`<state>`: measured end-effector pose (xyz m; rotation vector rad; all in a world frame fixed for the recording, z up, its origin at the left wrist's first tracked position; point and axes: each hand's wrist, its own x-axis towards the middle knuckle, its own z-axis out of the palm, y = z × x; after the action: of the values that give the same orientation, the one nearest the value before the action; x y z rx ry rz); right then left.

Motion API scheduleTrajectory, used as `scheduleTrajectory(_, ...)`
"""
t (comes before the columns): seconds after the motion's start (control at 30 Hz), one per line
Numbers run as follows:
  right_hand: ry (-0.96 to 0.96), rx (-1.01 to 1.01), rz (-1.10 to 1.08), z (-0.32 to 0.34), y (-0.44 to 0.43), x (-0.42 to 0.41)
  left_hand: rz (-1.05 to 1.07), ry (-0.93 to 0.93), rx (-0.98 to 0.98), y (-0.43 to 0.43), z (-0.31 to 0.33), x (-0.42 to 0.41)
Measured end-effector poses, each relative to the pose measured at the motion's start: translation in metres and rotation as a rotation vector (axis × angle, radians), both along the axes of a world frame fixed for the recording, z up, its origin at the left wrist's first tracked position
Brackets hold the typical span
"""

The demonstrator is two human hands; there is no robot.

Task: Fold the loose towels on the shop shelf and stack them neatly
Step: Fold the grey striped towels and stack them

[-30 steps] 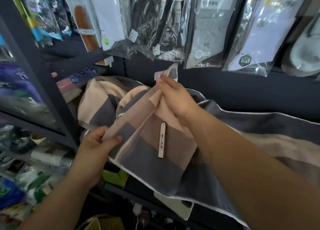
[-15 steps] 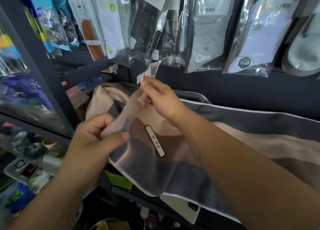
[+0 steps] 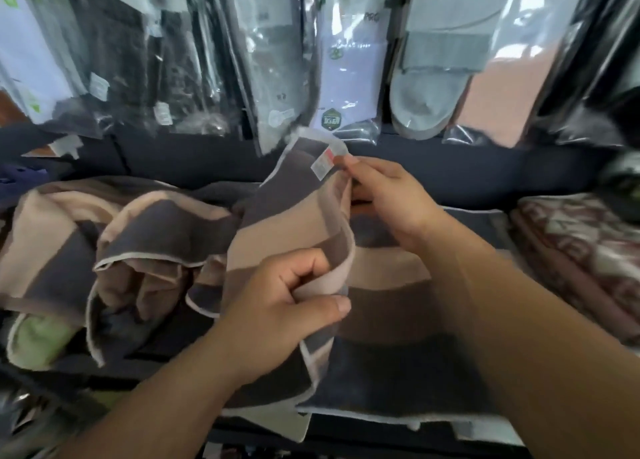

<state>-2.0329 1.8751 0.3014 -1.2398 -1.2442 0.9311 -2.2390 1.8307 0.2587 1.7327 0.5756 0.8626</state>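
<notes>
Striped towel (image 3: pixel 284 223): soft matt terry cloth, pale stitched edge. Corner tag (image 3: pixel 320 164): smooth, slightly glossy. Hanging sock packs (image 3: pixel 349 77): clear glossy plastic, crinkled. Patterned towels (image 3: pixel 581 250) far right: matt woven cloth.

- White sock packet (image 3: pixel 349 77), hanging at centre: faint letters "PRO" near its top edge; the print below them is blurred.
- Green hexagonal badge (image 3: pixel 330 119) at the foot of that packet: pale characters, too smeared to read.
- Small tag (image 3: pixel 320 162) on the raised corner of the striped towel (image 3: pixel 277 223): a red band over grey print, illegible.
- White stickers (image 3: pixel 98 84) on the dark packets at left: print cannot be made out.
</notes>
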Motion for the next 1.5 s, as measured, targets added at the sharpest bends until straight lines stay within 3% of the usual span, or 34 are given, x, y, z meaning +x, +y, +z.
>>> scheduleTrajectory(0.17,-0.010,-0.015,-0.129,0.007,-0.041,0.065,-0.238,0.038,0.016,-0.022,0.000,0.072)
scheduleTrajectory(0.33,0.000,-0.109,-0.365,-0.004,-0.072,0.118,-0.259,0.108,0.034,-0.042,-0.022,0.136)
scheduleTrajectory(0.43,-0.255,-0.227,-0.446,-0.027,-0.078,0.143,-0.243,0.291,0.095,-0.048,-0.041,0.161)
scheduleTrajectory(0.57,-0.677,-0.426,-0.342,-0.050,-0.088,0.152,-0.284,0.438,0.185,-0.059,-0.053,0.164)
scheduleTrajectory(0.7,-0.806,-0.424,-0.425,-0.064,-0.087,0.157,-0.307,0.406,0.460,-0.057,-0.056,0.161)
scheduleTrajectory(0.83,-0.798,-0.403,-0.420,-0.068,-0.083,0.166,-0.290,0.361,0.506,-0.055,-0.051,0.161)
scheduleTrajectory(0.97,-0.789,-0.212,-0.548,-0.054,-0.090,0.174,-0.199,0.265,0.585,-0.060,-0.037,0.166)
scheduleTrajectory(1.07,-0.890,-0.171,-0.629,-0.043,-0.100,0.179,-0.217,0.235,0.671,-0.072,-0.031,0.172)
scheduleTrajectory(1.13,-0.976,-0.179,-0.684,-0.043,-0.108,0.180,-0.261,0.319,0.744,-0.079,-0.037,0.179)
scheduleTrajectory(1.3,-1.240,-0.480,-0.466,-0.059,-0.116,0.172,-0.336,0.521,0.833,-0.085,-0.066,0.192)
scheduleTrajectory(1.5,-1.313,-0.494,-0.407,-0.075,-0.122,0.166,-0.345,0.524,0.915,-0.082,-0.076,0.188)
